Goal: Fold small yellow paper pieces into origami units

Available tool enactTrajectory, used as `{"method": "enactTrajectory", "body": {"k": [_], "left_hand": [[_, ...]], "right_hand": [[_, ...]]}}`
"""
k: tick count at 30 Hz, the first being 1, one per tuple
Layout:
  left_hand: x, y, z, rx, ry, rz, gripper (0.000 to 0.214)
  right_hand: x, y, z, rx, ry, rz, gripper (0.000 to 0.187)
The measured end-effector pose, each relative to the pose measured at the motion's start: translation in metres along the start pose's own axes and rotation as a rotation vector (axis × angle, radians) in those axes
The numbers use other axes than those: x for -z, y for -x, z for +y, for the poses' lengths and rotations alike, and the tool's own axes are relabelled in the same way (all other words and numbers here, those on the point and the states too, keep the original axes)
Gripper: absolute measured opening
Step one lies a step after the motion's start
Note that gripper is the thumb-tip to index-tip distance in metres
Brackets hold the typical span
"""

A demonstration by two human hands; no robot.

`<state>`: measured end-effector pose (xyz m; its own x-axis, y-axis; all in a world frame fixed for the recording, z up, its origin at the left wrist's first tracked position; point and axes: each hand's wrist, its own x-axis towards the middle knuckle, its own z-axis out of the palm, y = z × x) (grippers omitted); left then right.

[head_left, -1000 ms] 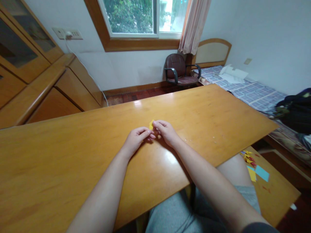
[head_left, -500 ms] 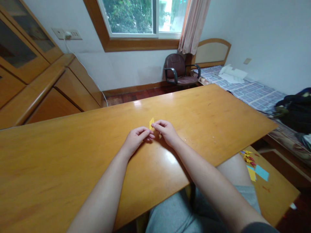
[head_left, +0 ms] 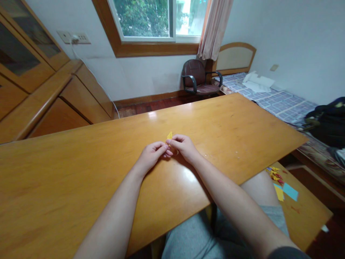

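Observation:
A small folded piece of yellow paper (head_left: 169,135) sticks up between my fingertips over the middle of the wooden table (head_left: 81,169). My left hand (head_left: 151,155) is closed, its thumb and fingers pinching the paper from the left. My right hand (head_left: 184,147) is closed too, pinching the same paper from the right. The two hands touch at the fingertips, just above the table top. Most of the paper is hidden by my fingers.
A low side table (head_left: 304,212) at the right carries coloured paper pieces (head_left: 283,187). Beyond the table stand a dark armchair (head_left: 198,77), a bed (head_left: 280,102) with a dark bag (head_left: 327,122), and wooden cabinets (head_left: 40,90) along the left wall.
The hands have stayed in place. The yellow paper's visible tip has shrunk and shifted slightly as my fingers worked it.

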<state>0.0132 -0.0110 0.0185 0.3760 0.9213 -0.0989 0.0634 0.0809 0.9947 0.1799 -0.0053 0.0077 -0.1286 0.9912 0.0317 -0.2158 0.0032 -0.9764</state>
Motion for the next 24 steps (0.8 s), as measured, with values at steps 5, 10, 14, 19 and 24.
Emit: {"method": "enactTrajectory", "body": {"k": [5,10,14,19,24], "left_hand": [[0.0004,-0.0002,0.0012,0.006,0.026,-0.026,0.039],[0.0023,0.0000,0.0018,0.020,0.032,-0.021,0.039],[0.0025,0.0000,0.0006,0.013,0.030,-0.024,0.038],[0.0035,-0.0005,-0.0024,-0.001,0.025,-0.018,0.034],[0.0056,-0.0005,-0.0043,0.001,0.048,-0.007,0.031]], "right_hand": [[0.0008,-0.0001,-0.0022,-0.028,-0.037,0.024,0.033],[0.0000,-0.0001,-0.0045,-0.034,-0.039,0.051,0.034],[0.0000,0.0001,-0.0037,-0.024,-0.037,0.037,0.033],[0.0004,0.0004,-0.0030,-0.015,-0.032,0.020,0.033],[0.0008,0.0008,-0.0048,-0.028,-0.023,0.018,0.034]]}}
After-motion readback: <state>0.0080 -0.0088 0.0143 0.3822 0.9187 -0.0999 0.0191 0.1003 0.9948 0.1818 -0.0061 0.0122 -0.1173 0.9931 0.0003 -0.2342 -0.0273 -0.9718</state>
